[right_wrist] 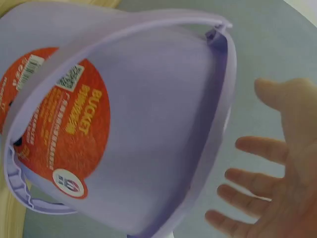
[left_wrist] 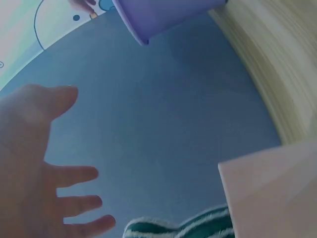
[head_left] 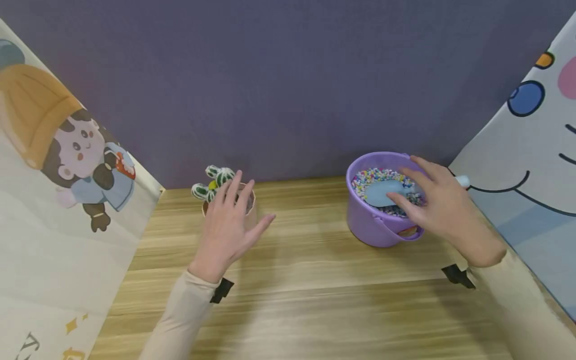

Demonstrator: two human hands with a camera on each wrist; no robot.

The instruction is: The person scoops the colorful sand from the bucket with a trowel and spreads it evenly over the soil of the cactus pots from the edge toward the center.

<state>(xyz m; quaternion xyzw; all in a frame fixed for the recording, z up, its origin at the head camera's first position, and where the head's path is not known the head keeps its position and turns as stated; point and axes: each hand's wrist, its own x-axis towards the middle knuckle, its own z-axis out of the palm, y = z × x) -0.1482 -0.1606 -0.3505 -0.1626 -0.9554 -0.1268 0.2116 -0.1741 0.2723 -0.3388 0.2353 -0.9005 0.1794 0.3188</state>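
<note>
Head: right fingers [head_left: 416, 178] above bucket [head_left: 365, 226]

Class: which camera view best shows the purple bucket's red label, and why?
The right wrist view: the red label shows large, with "BUCKET" readable. The head view shows only a small patch; the left wrist view shows none.

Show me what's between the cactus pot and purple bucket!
In the head view, the thumb of the left hand pokes in; otherwise, bare wooden tabletop.
</note>
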